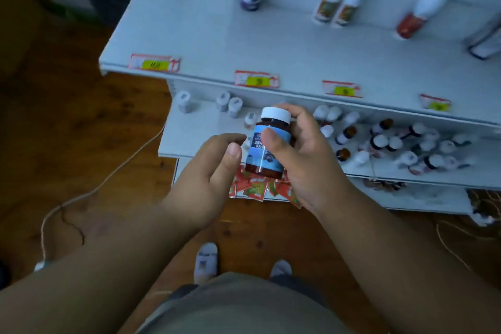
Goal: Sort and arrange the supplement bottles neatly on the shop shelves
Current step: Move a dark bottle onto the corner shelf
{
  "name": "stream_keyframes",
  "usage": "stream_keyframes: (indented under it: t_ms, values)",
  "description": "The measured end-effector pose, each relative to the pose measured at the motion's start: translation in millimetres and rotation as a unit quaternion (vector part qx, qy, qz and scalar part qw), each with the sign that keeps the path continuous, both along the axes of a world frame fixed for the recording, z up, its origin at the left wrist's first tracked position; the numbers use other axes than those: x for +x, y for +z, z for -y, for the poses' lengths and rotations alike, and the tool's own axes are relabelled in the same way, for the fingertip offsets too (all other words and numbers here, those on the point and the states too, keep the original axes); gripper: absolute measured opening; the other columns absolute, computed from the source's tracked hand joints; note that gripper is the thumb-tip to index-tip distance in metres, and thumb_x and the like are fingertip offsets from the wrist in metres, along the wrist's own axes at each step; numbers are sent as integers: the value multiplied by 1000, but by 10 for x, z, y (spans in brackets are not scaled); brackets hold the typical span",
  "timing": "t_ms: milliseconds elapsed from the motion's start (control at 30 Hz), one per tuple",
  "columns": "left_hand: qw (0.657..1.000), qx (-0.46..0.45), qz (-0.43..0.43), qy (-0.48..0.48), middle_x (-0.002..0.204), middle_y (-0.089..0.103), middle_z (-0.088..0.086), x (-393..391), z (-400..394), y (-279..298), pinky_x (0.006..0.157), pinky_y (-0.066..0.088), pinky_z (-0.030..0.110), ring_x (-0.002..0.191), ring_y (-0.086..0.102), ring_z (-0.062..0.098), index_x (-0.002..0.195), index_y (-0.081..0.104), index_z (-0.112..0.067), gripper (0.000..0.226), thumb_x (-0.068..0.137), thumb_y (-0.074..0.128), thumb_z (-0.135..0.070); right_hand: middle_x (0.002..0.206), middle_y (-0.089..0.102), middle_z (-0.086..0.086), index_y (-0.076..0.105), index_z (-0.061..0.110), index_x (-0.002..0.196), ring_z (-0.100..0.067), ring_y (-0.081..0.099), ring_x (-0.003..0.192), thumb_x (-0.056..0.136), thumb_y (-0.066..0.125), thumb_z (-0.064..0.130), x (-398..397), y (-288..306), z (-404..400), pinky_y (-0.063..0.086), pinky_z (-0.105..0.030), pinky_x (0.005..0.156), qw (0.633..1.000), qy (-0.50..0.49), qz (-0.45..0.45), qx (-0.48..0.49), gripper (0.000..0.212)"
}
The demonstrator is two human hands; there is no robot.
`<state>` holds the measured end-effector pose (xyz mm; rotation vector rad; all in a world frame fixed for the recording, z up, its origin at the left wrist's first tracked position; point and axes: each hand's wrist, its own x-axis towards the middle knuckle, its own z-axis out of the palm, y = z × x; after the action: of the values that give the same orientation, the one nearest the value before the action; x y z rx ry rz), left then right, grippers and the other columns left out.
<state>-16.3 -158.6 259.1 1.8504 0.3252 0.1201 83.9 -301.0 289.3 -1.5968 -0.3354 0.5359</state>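
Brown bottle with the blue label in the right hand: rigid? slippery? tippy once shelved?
The brown bottle is probably rigid: the right hand wraps it without denting it. Its glossy label may be slick. Taller than wide, it could tip or roll if knocked.

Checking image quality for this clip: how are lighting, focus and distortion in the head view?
Head view: dim, bluish light; held bottle and right hand fairly sharp; upper-shelf bottles and price tags blurred; wide-angle lens bends the shelf edges.

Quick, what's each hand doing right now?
Left hand: open, fingers loosely curled beside the bottle, holding nothing.
Right hand: holding the brown bottle with the blue label.
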Motion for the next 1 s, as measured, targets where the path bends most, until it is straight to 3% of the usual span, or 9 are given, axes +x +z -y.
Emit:
stream_keyframes:
  t_ms: [67, 167, 333, 467, 633, 700, 800, 900, 1000]
  values:
    - [999, 7, 21, -39, 124, 59, -13, 168, 242, 151, 100, 47, 40, 119, 54, 5, 131, 52, -33, 71, 86, 22, -79, 113, 67, -2, 59, 44, 114, -21, 67, 105, 75, 73, 47, 51, 193, 322, 56, -50, 90, 999, -32, 19, 13, 42]
    - [993, 40, 41, -103, 124, 58, -15, 418, 725, 315, 101, 44, 37, 120, 52, 3, 130, 51, -36, 69, 86, 20, -79, 117, 66, 3, 57, 40, 125, -17, 65, 110, 81, 71, 35, 149, 370, 891, 53, -48, 95, 995, -86, 36, 35, 46]
    - [972, 96, 92, -196, 125, 54, -15, 910, 1753, 457, 101, 42, 33, 121, 49, 2, 133, 48, -36, 63, 91, 19, -73, 113, 68, 1, 58, 34, 116, -14, 65, 107, 79, 68, 23, 344, 573, 2048, 53, -37, 94, 982, -167, 77, 34, 40]
    - [961, 99, 123, -228, 119, 55, -16, 1327, 2705, 597, 97, 40, 25, 117, 48, 1, 125, 47, -48, 48, 92, 20, -70, 114, 67, 0, 57, 30, 118, -14, 64, 107, 86, 71, 14, 591, 773, 3032, 53, -44, 96, 972, -207, 107, -8, 38]
    - [954, 90, 132, -253, 124, 54, -13, 1805, 3623, 731, 101, 42, 34, 119, 48, 0, 130, 51, -36, 60, 90, 21, -70, 108, 68, -5, 59, 25, 113, -21, 68, 100, 87, 73, 24, 944, 990, 3959, 57, -48, 88, 959, -262, 110, -19, 30]
    - [950, 100, 136, -265, 124, 54, -14, 1983, 3867, 774, 100, 41, 31, 119, 47, 0, 131, 50, -34, 65, 88, 20, -71, 108, 68, -4, 60, 28, 111, -19, 68, 100, 85, 75, 27, 1139, 1014, 4201, 58, -46, 88, 956, -270, 116, -19, 30]
    - [947, 95, 133, -278, 124, 53, -19, 2330, 4135, 781, 95, 36, 19, 119, 46, -4, 129, 49, -41, 64, 85, 18, -75, 110, 68, 0, 60, 34, 110, -17, 67, 102, 85, 74, 29, 1497, 992, 4482, 58, -43, 89, 954, -271, 124, -22, 29]
    - [942, 108, 147, -282, 119, 53, -22, 2845, 4367, 741, 95, 40, 25, 115, 49, -3, 122, 51, -45, 59, 87, 17, -78, 113, 66, 4, 58, 36, 114, -11, 65, 105, 89, 70, 24, 1927, 981, 4734, 57, -39, 92, 953, -274, 125, -35, 30]
    - [936, 119, 137, -302, 117, 49, -28, 3437, 4662, 714, 94, 39, 20, 113, 45, -11, 116, 47, -53, 49, 86, 17, -76, 116, 64, 5, 55, 33, 119, -10, 63, 108, 92, 66, 19, 2375, 1065, 5030, 55, -38, 95, 944, -297, 128, -67, 32]
